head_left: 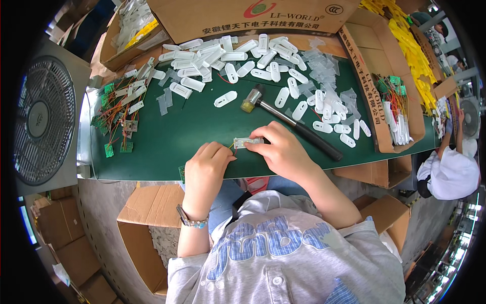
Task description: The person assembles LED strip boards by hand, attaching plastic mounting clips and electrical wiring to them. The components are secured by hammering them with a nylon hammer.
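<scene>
Near the table's front edge, my right hand (284,150) pinches a small white rectangular part (242,143) between thumb and fingers. Thin red and yellow wires (233,147) run from its left end toward my left hand (208,161). The fingers of that hand are closed around the wires, and its fingertips hide most of them. A green circuit board (182,174) shows beside my left wrist. Beyond my hands a mallet (283,115) with a black handle lies slantwise, its yellowish head (248,104) pointing away to the left.
White oval plastic housings (225,99) and clear plastic pieces (321,68) spread over the green table (167,142). Wired circuit boards (124,101) lie at left beside a large fan (43,116). An open carton (362,66) stands at right. Farther right, a person in white (450,172) sits.
</scene>
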Demonstrator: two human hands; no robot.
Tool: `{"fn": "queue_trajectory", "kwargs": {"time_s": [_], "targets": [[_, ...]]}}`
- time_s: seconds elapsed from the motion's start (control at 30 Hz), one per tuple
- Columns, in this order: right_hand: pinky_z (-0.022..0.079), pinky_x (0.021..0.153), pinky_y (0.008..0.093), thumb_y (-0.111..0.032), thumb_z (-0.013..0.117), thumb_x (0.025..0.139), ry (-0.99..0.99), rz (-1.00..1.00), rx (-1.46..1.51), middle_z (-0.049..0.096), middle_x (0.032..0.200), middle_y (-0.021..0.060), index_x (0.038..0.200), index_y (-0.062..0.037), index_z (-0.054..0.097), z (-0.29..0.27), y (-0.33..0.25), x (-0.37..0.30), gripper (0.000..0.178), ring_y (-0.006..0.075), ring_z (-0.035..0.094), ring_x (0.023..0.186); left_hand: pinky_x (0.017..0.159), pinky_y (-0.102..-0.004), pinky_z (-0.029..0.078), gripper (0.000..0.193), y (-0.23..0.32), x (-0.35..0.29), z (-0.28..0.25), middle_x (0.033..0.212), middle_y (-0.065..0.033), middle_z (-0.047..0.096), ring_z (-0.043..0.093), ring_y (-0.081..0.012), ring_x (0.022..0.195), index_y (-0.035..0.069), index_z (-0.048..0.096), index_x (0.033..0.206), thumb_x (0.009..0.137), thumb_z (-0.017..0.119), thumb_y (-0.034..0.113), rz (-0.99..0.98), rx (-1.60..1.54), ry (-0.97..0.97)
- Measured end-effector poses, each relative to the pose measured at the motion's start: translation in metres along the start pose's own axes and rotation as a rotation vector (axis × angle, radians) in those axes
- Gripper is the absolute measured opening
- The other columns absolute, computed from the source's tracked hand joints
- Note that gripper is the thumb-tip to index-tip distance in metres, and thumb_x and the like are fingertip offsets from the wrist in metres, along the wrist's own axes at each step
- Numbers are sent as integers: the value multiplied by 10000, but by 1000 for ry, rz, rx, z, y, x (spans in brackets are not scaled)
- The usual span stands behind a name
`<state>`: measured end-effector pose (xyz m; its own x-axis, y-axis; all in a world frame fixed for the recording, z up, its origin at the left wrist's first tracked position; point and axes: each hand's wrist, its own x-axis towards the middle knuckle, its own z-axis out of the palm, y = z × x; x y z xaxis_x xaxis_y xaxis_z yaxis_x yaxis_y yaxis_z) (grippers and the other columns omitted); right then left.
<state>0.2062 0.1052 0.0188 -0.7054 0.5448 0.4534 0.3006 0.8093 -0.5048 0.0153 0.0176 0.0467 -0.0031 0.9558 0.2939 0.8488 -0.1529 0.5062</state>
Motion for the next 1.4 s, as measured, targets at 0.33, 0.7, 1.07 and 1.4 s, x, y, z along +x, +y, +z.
{"fn": "queue_trajectory", "kwargs": {"time_s": [0.33, 0.7, 1.07, 1.4], "targets": [[509, 748, 346, 69, 678, 688, 14, -13, 39, 632, 1005, 56, 963, -74, 744, 0, 3, -1, 317, 250, 577, 870, 820, -404, 539, 334, -6, 11, -1, 1042, -114, 683, 644, -309, 987, 7, 661, 1014, 700, 762, 59, 59, -1, -3], [510, 757, 348, 31, 706, 710, 14, -6, 50, 633, 1000, 52, 943, -76, 751, -1, 6, -5, 260, 243, 584, 874, 908, -394, 507, 491, -28, 30, -1, 1106, -65, 660, 592, -282, 1028, 13, 686, 1136, 665, 786, 109, 275, -110, -148], [515, 818, 355, -54, 672, 793, -19, 25, 44, 633, 1006, 42, 908, -81, 761, -3, 5, -5, 147, 230, 582, 927, 850, -392, 521, 372, -17, 18, 14, 1010, -53, 658, 618, -251, 969, 39, 689, 1088, 733, 758, 128, 283, -28, -29], [516, 807, 363, -58, 673, 790, -148, -37, 15, 646, 981, 39, 905, -83, 751, -27, 12, 14, 142, 232, 609, 920, 860, -394, 505, 312, -20, 16, 19, 1044, -31, 686, 613, -229, 982, 63, 698, 1074, 777, 733, 152, 316, 36, -33]]}}
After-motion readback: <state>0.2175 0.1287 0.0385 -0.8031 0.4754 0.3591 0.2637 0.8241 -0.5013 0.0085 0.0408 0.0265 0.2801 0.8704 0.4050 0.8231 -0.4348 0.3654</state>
